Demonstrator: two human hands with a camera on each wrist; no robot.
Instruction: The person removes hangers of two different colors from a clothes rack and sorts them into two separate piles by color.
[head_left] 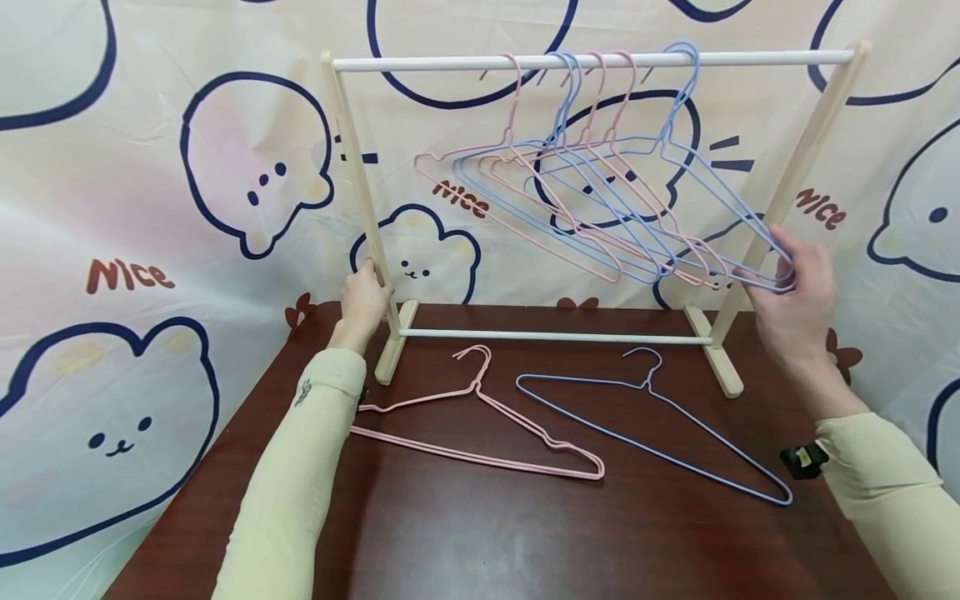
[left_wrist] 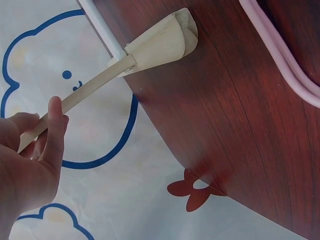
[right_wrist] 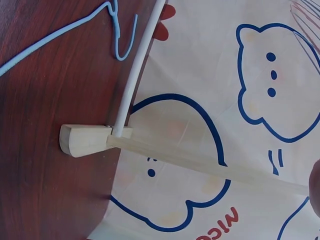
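My left hand (head_left: 363,298) grips the left wooden post (left_wrist: 85,92) of a small clothes rack, partway up. On the right, my right hand (head_left: 798,300) grips the rack's right post (right_wrist: 175,158); only a fingertip (right_wrist: 315,187) shows in the right wrist view. The ends of blue hangers (head_left: 723,179) overlap this hand in the head view. Several pink hangers (head_left: 558,200) and blue hangers hang from the white top rod (head_left: 435,62), bunched toward the middle and right.
On the brown table (head_left: 480,542), in front of the rack, lie stacked pink hangers (head_left: 480,457) at left and a blue hanger (head_left: 652,450) at right. A white lower rod (head_left: 555,337) joins the rack's wooden feet (head_left: 716,354). Cartoon-printed cloth (head_left: 150,217) stands behind.
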